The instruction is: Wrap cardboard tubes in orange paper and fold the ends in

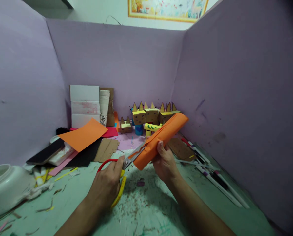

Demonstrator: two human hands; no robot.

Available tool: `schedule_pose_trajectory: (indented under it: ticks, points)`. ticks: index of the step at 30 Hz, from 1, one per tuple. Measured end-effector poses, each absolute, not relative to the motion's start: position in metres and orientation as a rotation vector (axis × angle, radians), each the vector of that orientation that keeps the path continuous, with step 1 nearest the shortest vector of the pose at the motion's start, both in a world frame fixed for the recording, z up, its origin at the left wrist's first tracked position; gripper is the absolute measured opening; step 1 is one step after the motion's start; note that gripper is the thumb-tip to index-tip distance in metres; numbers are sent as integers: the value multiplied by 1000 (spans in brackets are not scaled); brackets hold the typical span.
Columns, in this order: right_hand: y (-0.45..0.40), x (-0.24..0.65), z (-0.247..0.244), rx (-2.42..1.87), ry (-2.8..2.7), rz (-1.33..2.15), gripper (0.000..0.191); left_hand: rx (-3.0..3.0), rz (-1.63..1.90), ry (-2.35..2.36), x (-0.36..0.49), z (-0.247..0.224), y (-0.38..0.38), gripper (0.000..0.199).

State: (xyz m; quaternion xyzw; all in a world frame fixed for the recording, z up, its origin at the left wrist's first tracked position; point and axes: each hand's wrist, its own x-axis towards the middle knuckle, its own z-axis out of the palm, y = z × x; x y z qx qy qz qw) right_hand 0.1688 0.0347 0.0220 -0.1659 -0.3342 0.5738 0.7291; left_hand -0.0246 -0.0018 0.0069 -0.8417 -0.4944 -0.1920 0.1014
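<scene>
My left hand (108, 182) is closed around the red and yellow handles of a pair of scissors (134, 154). Their blades reach up to the right and lie at the edge of a rolled sheet of orange paper (166, 134); whether both blades straddle the paper I cannot tell. From below, my right hand (164, 160) grips the roll, thumb on its near face, other fingers mostly hidden behind. The roll is tilted, its far end higher at the right. Behind it stand cardboard animal figures (151, 114) with pointed ears, one with a yellow paper-tube body (151, 127).
At the left lie an orange sheet (85, 134), black paper (85, 155) and a cardboard piece (106, 150). A white pot (9, 183) stands near left. Several markers (217, 185) line the right side. Purple panels (122, 59) enclose the green table (146, 216), strewn with scraps.
</scene>
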Motion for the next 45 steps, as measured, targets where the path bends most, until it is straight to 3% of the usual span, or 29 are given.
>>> schedule_pose_trajectory:
  ticks: [9, 21, 37, 45]
  points:
    - [29, 161, 23, -373, -715, 1283, 39, -2407, -655, -1457, -22, 0, -2, 55]
    - [27, 159, 20, -376, -723, 1294, 34, -2447, -398, -1635, -18, 16, -5, 59]
    - [27, 159, 21, -412, -727, 1281, 37, -2463, -590, -1437, -24, 7, -2, 45]
    - [24, 154, 16, -413, -736, 1289, 35, -2392, -607, -1438, -20, 4, -3, 55]
